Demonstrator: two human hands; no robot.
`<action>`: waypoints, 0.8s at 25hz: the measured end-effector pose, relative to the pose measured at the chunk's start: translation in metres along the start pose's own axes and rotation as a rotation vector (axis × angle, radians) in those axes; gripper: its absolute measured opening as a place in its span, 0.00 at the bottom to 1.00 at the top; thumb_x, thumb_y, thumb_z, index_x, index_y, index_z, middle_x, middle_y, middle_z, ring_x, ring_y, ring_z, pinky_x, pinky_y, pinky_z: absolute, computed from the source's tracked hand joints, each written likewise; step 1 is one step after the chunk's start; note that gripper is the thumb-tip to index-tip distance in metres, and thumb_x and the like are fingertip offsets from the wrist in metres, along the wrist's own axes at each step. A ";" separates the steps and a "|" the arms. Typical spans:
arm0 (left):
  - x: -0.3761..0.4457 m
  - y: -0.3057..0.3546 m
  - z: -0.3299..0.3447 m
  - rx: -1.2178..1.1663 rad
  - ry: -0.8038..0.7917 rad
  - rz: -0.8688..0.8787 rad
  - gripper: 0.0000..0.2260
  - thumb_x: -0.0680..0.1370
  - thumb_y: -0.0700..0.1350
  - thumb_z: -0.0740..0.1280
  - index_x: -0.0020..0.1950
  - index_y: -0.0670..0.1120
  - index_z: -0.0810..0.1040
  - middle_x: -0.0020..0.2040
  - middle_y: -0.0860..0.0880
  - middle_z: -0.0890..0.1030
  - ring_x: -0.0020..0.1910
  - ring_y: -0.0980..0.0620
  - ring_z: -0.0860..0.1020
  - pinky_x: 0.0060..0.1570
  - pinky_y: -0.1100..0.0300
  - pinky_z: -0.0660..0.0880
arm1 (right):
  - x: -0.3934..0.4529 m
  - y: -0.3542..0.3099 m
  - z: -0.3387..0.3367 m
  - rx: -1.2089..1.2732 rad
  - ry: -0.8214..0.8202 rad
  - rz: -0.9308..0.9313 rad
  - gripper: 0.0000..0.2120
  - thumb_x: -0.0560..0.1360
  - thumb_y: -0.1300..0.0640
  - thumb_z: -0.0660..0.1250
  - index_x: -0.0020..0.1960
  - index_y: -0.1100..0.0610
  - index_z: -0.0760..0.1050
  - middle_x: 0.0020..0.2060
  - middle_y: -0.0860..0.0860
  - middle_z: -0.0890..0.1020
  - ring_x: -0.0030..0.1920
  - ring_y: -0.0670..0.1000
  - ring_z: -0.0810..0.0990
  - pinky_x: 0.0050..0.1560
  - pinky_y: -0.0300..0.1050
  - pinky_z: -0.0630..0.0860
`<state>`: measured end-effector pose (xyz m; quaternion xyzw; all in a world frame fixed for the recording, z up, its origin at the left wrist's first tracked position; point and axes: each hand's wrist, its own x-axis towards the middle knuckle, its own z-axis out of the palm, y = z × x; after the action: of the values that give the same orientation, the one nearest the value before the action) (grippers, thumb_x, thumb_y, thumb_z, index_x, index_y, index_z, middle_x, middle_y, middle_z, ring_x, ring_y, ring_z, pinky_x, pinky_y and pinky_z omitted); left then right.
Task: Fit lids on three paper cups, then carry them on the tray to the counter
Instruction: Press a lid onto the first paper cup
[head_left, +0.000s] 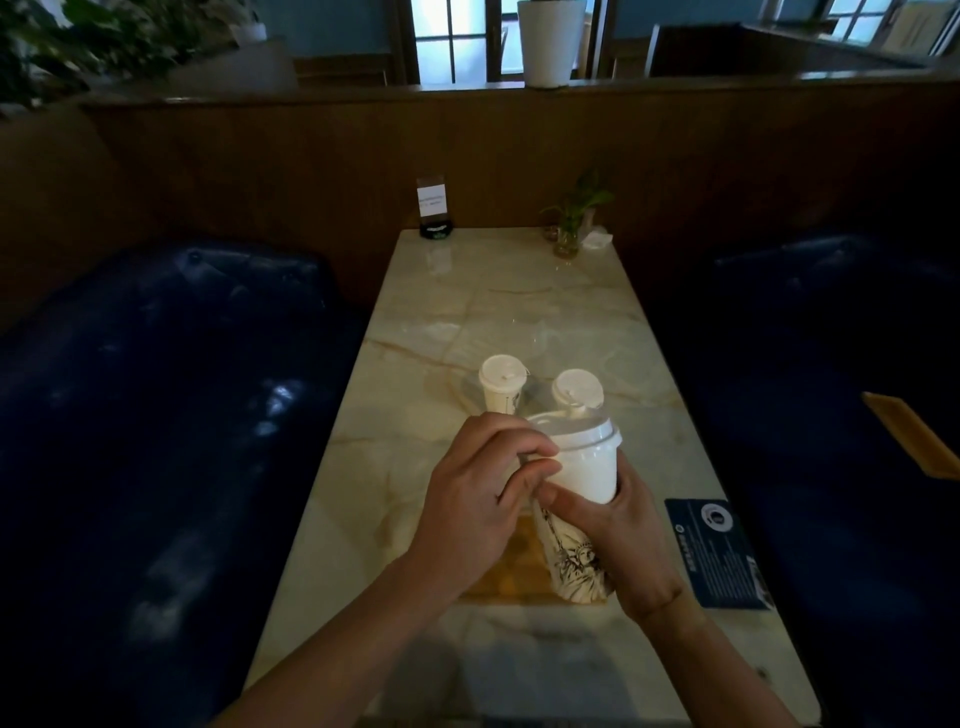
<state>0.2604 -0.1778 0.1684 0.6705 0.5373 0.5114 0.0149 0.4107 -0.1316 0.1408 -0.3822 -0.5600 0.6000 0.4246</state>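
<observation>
We hold the third cup (576, 499) in both hands, lifted and tipped over the tray (519, 566). Our right hand (618, 525) wraps the cup's printed body from below, thumb across the front, to steady it. Our left hand (483, 499) curls its fingers at the rim, pinching the edge of the lid (576, 434), which sits on the cup; we judge this is to press it home, since the near edge may not be seated. Just beyond the cup stand two lidded cups, one to its left (501, 384) and one directly behind (576, 392), parked clear of the work. The tray lies under the cup on the tabletop (519, 291), ready for loading.
</observation>
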 end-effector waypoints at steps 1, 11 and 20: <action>-0.001 0.000 -0.001 -0.005 -0.010 -0.006 0.05 0.76 0.44 0.70 0.49 0.44 0.82 0.49 0.53 0.78 0.51 0.58 0.77 0.54 0.69 0.73 | 0.000 0.000 -0.002 0.060 -0.033 0.026 0.27 0.59 0.48 0.78 0.56 0.51 0.78 0.49 0.55 0.86 0.48 0.55 0.86 0.44 0.47 0.84; 0.004 -0.007 -0.007 -0.120 -0.038 -0.071 0.04 0.76 0.45 0.70 0.49 0.47 0.79 0.49 0.55 0.78 0.50 0.59 0.78 0.52 0.69 0.73 | 0.008 0.002 -0.015 0.290 -0.255 0.227 0.37 0.60 0.51 0.76 0.66 0.59 0.70 0.56 0.64 0.82 0.54 0.62 0.83 0.50 0.54 0.83; 0.007 -0.012 0.005 0.053 -0.005 0.006 0.05 0.77 0.47 0.69 0.50 0.47 0.79 0.50 0.54 0.76 0.51 0.57 0.77 0.53 0.66 0.74 | 0.023 -0.001 0.006 -0.330 0.060 -0.042 0.39 0.58 0.47 0.82 0.63 0.52 0.67 0.53 0.48 0.81 0.51 0.47 0.83 0.48 0.46 0.82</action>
<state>0.2550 -0.1645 0.1639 0.6734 0.5487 0.4954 -0.0030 0.3969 -0.1126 0.1429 -0.4528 -0.6458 0.4793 0.3850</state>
